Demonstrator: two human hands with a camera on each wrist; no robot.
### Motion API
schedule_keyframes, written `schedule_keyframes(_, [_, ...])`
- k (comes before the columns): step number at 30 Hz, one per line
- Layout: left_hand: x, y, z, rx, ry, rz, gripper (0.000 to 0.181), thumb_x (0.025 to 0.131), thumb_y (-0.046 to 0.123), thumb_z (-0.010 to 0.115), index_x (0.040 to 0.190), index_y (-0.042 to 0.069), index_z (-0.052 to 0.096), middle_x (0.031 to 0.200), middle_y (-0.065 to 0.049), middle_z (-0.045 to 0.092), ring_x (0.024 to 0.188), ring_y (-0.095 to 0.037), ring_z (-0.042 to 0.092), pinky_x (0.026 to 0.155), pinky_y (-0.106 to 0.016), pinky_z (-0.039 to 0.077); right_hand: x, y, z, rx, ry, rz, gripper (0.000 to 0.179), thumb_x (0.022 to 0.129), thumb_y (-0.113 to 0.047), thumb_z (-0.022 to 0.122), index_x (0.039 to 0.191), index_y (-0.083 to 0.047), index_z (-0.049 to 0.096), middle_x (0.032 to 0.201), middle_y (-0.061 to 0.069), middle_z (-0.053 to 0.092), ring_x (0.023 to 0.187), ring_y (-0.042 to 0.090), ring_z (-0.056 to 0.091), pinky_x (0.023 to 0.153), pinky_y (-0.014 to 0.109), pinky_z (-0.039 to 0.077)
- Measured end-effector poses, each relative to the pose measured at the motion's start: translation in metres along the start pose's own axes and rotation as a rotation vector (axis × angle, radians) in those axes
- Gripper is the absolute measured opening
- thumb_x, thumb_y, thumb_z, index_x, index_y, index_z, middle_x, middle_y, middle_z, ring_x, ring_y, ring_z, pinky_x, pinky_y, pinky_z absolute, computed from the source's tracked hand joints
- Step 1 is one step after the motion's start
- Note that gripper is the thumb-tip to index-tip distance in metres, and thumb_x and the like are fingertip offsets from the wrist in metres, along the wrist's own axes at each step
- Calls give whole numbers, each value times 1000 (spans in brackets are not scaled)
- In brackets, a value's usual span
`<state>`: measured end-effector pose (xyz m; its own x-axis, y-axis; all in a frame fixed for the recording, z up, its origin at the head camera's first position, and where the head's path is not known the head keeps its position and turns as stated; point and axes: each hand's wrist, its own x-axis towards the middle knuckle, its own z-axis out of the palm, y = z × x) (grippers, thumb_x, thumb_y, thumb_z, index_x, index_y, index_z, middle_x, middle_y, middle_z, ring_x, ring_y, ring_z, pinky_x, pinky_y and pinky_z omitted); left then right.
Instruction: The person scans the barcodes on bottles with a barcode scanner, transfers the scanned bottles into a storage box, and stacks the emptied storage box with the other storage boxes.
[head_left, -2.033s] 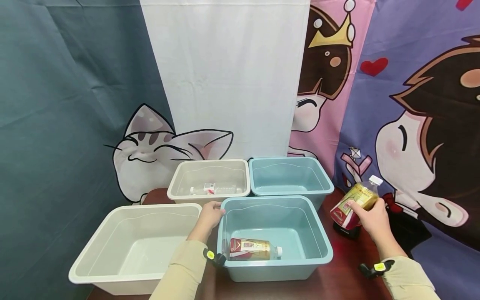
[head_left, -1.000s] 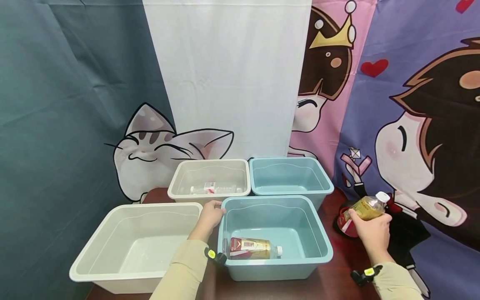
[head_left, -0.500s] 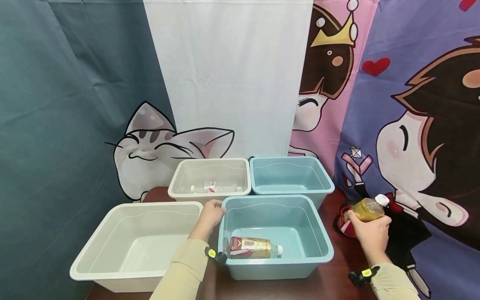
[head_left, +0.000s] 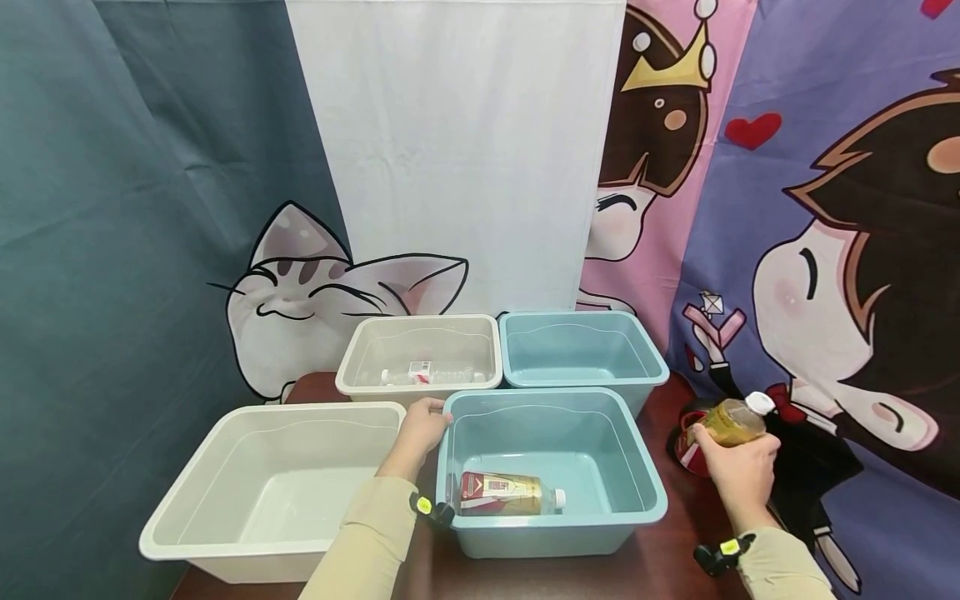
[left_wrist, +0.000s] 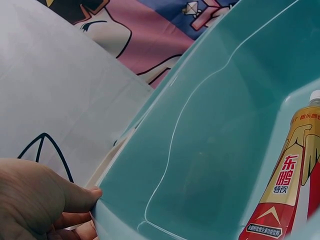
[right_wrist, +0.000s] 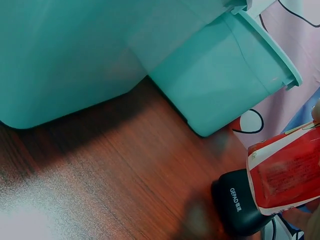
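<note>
Premises: apparently a staged recording station; home, office or lab cannot be determined. Evidence in head view: creased cloth (head_left: 450, 150) printed with cartoon figures (head_left: 787, 287), spanning nine through twelve to three o'clock; wood-grain tabletop (head_left: 663, 546) at six o'clock, bearing plastic tubs (head_left: 543, 537); wrist-worn cameras (head_left: 716, 560) near six and between four and five o'clock.

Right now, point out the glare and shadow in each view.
Right wrist view: white glare washes out the table at lower left, dark shadow under the near blue bin; left wrist view: dimmer, yet the large lettering on the bottle in that bin is legible; head view: fairly even light, soft sheen inside the near cream bin.
</note>
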<state>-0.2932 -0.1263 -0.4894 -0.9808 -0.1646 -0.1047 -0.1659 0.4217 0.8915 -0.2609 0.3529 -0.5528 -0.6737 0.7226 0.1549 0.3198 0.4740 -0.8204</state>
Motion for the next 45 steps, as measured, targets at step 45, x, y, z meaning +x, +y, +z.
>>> schedule_keyframes(45, [2, -2, 1, 5, -15, -25, 38, 96, 12, 61, 130, -6, 59, 116, -21, 68, 110, -39, 65, 96, -55, 53, -3, -1, 7, -90, 27, -81, 100, 75, -57, 80, 134, 8, 32, 124, 38, 44, 107, 63, 49, 83, 71, 43])
